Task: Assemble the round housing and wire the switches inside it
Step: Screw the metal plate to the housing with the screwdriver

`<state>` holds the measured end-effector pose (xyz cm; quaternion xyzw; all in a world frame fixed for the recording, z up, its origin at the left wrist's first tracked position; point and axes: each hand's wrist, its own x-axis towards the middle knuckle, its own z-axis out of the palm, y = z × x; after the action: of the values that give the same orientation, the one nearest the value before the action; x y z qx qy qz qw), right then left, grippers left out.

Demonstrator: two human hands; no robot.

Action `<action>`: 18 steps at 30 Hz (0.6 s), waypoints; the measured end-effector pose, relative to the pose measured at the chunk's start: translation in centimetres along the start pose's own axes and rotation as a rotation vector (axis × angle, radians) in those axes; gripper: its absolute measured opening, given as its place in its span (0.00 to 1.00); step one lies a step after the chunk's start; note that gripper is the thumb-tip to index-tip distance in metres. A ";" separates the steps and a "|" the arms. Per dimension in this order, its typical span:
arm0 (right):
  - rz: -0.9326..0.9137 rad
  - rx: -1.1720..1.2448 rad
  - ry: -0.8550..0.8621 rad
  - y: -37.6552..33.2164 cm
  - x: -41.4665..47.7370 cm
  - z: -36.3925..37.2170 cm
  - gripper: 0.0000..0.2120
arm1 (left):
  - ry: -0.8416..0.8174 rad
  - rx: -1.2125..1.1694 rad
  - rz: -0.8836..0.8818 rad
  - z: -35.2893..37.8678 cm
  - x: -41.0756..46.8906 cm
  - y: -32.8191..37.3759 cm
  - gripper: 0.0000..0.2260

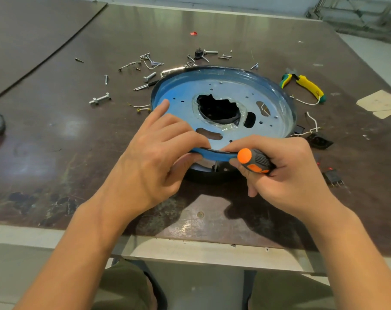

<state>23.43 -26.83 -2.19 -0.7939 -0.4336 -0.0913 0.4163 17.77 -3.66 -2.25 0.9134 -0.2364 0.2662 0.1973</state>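
Housing: blue round dish with a jagged middle hole, lying at the centre of the surface; dark round part showing under its 6 o'clock rim.
Left hand: at 7 o'clock of the housing, pinching the rim, thumb below and fingers above; forefinger straight, laid over the dish.
Right hand: at 5 o'clock, curled tight round the screwdriver, thumb touching the rim.
Screwdriver: orange-and-black handle, just beside the rim; tip hidden.
Screws: loose with bolts, scattered from 9 to 12 o'clock.
Pliers: yellow and green, at 2 o'clock, apart from the dish.
Switches: black, at 3 to 4 o'clock, one touching white wires.
Red scrap: far off at 12 o'clock.
Card pieces: pale, at 3 o'clock near the edge.
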 end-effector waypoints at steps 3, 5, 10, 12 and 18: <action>0.002 0.009 -0.007 0.1 -0.1 0.1 0.10 | -0.020 0.003 -0.001 0.1 -0.1 -0.1 0.07; 0.002 0.017 -0.005 0.2 -0.2 0.2 0.09 | -0.028 0.008 0.007 0.2 0.0 -0.1 0.07; 0.001 0.023 -0.024 0.3 -0.3 0.2 0.08 | -0.087 0.007 0.032 -0.3 0.0 -0.1 0.06; 0.005 0.019 -0.043 0.3 -0.4 0.2 0.09 | -0.132 -0.010 0.021 -0.4 -0.2 -0.1 0.07; -0.015 -0.019 -0.038 0.4 -0.4 0.2 0.08 | -0.164 -0.041 0.008 -0.6 -0.3 0.1 0.07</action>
<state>23.41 -27.01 -2.77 -0.7962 -0.4465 -0.0837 0.3996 17.24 -3.31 -1.96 0.9270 -0.2610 0.1863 0.1946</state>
